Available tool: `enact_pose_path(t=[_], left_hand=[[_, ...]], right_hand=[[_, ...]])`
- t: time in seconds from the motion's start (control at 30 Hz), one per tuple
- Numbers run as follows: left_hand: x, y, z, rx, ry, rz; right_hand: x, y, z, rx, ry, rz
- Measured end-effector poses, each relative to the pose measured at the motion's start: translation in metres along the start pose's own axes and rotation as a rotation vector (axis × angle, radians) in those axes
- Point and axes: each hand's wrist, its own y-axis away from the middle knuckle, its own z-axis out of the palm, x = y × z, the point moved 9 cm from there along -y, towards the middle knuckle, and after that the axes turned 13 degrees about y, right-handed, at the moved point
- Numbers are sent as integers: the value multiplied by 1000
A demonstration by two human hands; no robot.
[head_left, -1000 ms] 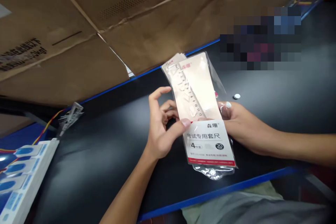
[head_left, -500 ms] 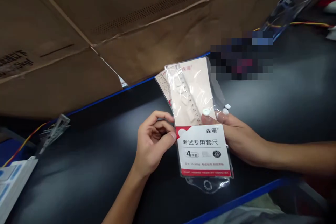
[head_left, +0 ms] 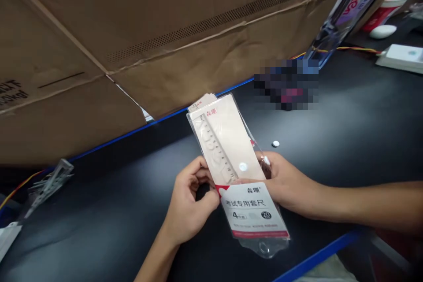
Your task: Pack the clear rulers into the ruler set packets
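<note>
A clear plastic packet holding a ruler set (head_left: 246, 136) is tilted over the black table, its white and red label towards me. A transparent ruler with numbers shows inside, and a flap with a hanging hole is at the lower end. My left hand (head_left: 191, 202) pinches the packet's left edge between thumb and fingers. From the right, my right hand (head_left: 287, 183) is closed around the other edge, its thumb across the front and its other fingers partly hidden. Behind the top, the corner of a second packet (head_left: 200, 102) sticks out.
Large cardboard boxes (head_left: 178, 44) stand along the blue back edge of the black table (head_left: 132, 211). A clear bottle (head_left: 350, 9), a red and white cup (head_left: 385, 11) and a white box (head_left: 401, 57) are at right. A grey metal or plastic piece (head_left: 53, 185) is at left.
The packets have shifted down in view and tilted further to the left, overlapping more. Both hands keep their hold. The camera view has turned, showing more of the right side.
</note>
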Motion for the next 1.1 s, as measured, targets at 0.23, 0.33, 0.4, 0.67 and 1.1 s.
enact_pose_path(t=[0.23,0.33,0.4,0.67,1.1], left_hand=[[1,2,7,-43,67,-14],[1,2,8,-61,111,-18],[-1,2,6,-54,129,-33],[-6,2,14,-68,177,-72],[-3,-2,-3,65,280,-72]], right_hand=[[4,-1,-2,35,-25,39],[2,2,-2,24,-49,49],[-2,4,-3,19,-62,32],[1,0,3,-42,53,-21],[-22,7,-9,44,-160,-104]])
